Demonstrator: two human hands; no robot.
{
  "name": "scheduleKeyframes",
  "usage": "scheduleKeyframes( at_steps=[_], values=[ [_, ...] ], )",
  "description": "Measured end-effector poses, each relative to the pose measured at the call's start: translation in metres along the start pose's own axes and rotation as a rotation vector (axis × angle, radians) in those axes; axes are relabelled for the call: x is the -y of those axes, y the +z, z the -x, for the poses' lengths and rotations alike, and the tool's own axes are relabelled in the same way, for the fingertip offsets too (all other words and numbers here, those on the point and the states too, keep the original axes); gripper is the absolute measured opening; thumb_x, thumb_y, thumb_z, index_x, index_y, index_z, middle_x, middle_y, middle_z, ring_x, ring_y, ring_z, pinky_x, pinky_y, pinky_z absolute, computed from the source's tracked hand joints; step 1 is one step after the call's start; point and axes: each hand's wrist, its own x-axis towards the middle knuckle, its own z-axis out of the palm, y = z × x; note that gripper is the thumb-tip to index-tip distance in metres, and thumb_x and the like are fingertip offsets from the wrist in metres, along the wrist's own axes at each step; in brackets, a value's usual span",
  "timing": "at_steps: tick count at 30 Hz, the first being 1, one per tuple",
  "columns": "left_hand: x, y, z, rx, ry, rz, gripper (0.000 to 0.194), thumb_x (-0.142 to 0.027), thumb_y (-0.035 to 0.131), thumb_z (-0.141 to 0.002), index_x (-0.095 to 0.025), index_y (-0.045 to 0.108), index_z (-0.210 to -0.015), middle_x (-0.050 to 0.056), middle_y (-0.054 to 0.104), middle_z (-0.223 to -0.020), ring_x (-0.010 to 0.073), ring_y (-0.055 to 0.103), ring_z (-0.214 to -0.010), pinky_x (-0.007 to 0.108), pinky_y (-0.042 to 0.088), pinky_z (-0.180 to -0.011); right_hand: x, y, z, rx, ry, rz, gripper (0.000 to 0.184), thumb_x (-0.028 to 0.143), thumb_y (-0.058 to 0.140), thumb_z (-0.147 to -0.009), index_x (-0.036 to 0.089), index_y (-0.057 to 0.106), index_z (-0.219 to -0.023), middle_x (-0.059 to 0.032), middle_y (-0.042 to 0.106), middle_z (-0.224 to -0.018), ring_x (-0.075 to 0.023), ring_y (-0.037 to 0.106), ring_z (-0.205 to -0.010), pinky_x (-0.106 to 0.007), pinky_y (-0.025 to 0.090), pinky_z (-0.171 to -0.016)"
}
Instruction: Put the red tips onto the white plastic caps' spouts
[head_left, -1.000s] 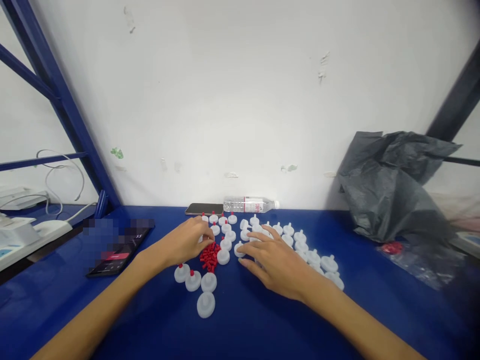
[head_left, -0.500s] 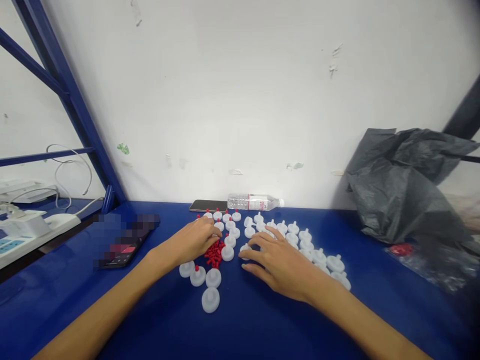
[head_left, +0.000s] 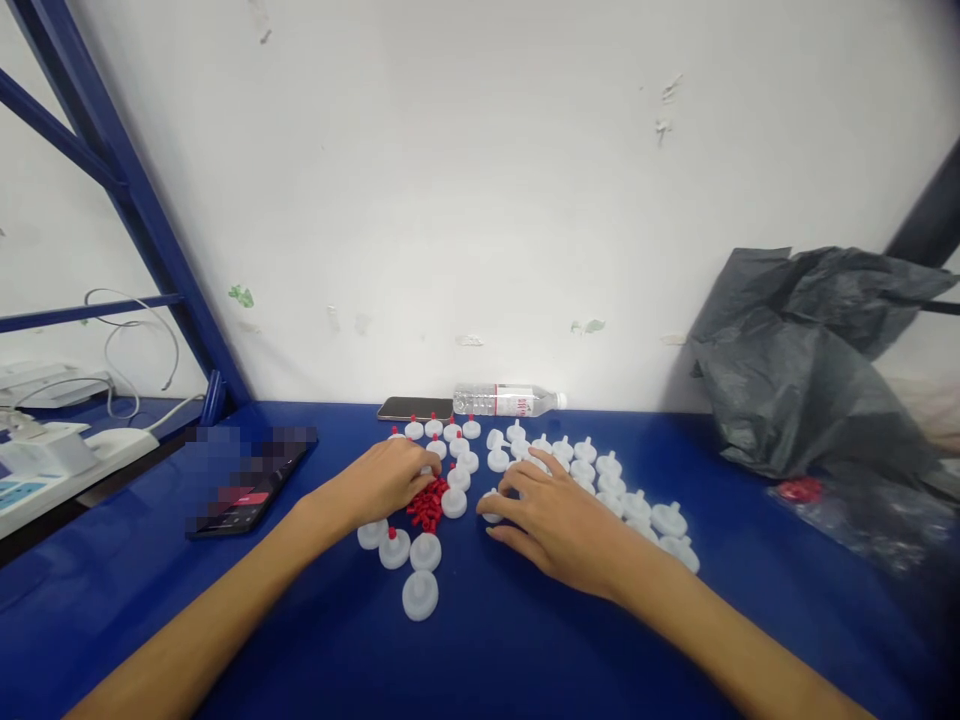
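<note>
Small red caps (head_left: 427,510) lie heaped among round, stemmed white discs (head_left: 420,597) on the blue table (head_left: 487,660); your left hand (head_left: 394,478) curls at the heap, its grip hidden, your right hand (head_left: 559,520), loosely spread, masks some discs, and whether either grasps anything cannot be told.

Soft, diffuse light brightens the white painted wall (head_left: 420,200). A faint shadow lies left of the crumpled grey plastic bag (head_left: 795,370). The round white plastic pieces (head_left: 420,598) look slightly soft; the right edge darkens and blurs; mosaic blocks partly obscure the flat black phone (head_left: 259,505).
</note>
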Motion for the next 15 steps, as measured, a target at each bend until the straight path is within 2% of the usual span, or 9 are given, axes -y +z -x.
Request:
scheduleKeyframes(
  at_steps=[5,8,12,15],
  values=[
    [-0.005,-0.001,0.002,0.035,-0.063,0.005,0.017,-0.016,0.078,-0.116,-0.026,0.092,-0.120,0.007,0.093,-0.103,0.0304,0.087,-0.098,0.034,0.048,-0.079,-0.002,0.005,0.001,-0.026,-0.031,-0.004,0.015,0.026,0.090,-0.118,0.035,0.091,-0.130,-0.0015,0.089,-0.110,-0.0266,0.089,-0.113,-0.063,0.065,-0.138],
    [-0.009,-0.005,0.004,0.023,-0.075,0.013,0.019,-0.018,0.073,-0.119,-0.025,0.089,-0.124,0.005,0.089,-0.098,0.0293,0.083,-0.090,0.035,0.044,-0.075,-0.003,0.006,0.001,-0.067,-0.055,0.035,0.018,0.020,0.089,-0.116,0.034,0.092,-0.128,-0.0025,0.090,-0.112,-0.0261,0.090,-0.110,-0.061,0.067,-0.137],
    [-0.010,-0.011,0.008,-0.053,-0.057,0.072,0.020,-0.018,0.067,-0.117,-0.023,0.083,-0.128,0.003,0.085,-0.095,0.0273,0.078,-0.085,0.035,0.044,-0.075,-0.003,0.002,0.001,-0.066,-0.077,0.104,0.050,-0.006,0.084,-0.099,0.032,0.091,-0.130,-0.0060,0.091,-0.124,-0.0261,0.091,-0.114,-0.055,0.071,-0.132],
    [-0.007,-0.007,0.007,-0.210,0.006,0.167,0.014,-0.021,0.073,-0.108,-0.023,0.081,-0.119,0.002,0.082,-0.097,0.0241,0.073,-0.081,0.034,0.046,-0.075,-0.002,-0.001,0.000,-0.073,-0.077,0.128,0.068,-0.015,0.077,-0.086,0.031,0.089,-0.134,-0.0076,0.091,-0.131,-0.0270,0.090,-0.119,-0.052,0.072,-0.129]
  ],
)
